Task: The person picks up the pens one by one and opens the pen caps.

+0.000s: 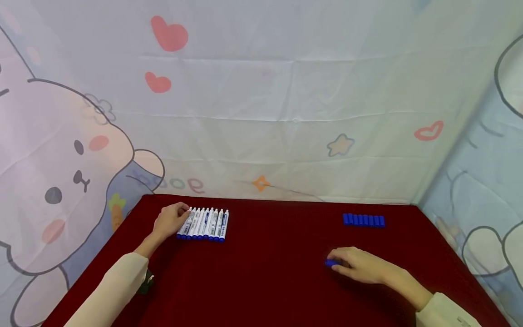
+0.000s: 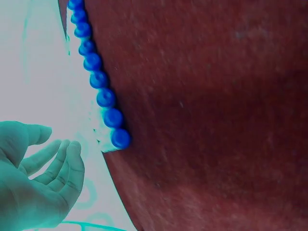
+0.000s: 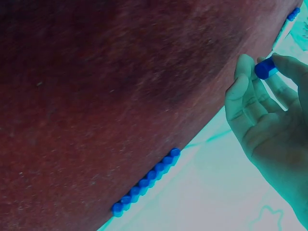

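Observation:
Several white markers [image 1: 206, 224] lie side by side in a row at the table's left, uncapped tips pointing away and blue ends toward me. My left hand [image 1: 170, 220] is at the left end of this row, fingertips by the leftmost marker's tip. In the left wrist view, its fingers are loosely bent with nothing between them, and the markers' blue ends [image 2: 98, 79] run past it. Over the right half, my right hand [image 1: 361, 264] pinches a small blue marker cap [image 3: 263, 70] between thumb and fingers. Behind that hand stands a row of several blue caps [image 1: 363, 220].
A dark red cloth [image 1: 265, 272] covers the table. Pale printed curtains [image 1: 294, 91] hang behind it and along both sides, close to the table's edges. A small dark green thing [image 1: 146, 281] shows beside the left sleeve.

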Motion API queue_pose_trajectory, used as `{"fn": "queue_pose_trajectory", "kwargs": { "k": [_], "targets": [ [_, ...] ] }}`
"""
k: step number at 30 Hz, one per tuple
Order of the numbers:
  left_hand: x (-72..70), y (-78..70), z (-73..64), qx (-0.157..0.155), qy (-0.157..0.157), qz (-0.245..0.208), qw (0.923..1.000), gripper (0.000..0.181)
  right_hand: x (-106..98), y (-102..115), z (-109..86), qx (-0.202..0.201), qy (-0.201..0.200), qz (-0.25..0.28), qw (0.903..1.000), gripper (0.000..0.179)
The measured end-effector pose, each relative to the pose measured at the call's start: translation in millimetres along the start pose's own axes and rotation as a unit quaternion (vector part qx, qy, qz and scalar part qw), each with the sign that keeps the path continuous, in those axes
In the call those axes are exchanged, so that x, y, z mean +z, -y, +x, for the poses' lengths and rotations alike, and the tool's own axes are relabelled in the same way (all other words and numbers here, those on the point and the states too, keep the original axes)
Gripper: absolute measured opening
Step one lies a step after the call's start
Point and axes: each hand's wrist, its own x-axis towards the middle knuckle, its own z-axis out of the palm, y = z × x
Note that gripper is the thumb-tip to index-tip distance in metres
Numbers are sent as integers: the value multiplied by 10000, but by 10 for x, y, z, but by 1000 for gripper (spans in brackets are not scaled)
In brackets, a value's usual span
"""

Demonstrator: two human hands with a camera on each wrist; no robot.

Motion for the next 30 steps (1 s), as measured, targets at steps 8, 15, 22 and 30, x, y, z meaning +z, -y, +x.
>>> {"fn": "queue_pose_trajectory", "kwargs": {
  "k": [8,15,22,30],
  "targets": [
    [7,-244,-80,451,23,80,9989,27,-23,-177,-72,115,-116,-314,9994,21],
    [27,-432,-178,897,335,-3,9954,38,-115,-368,-165,269,-334,-549,9976,24],
    [96,-555,-235,1420,474,-134,9886,36,-231,-581,-272,357,-699,-617,9950,24],
    [172,-640,-302,1847,594,-359,9803,38,-296,-828,-400,623,-1116,-940,9873,24]
  ]
}}
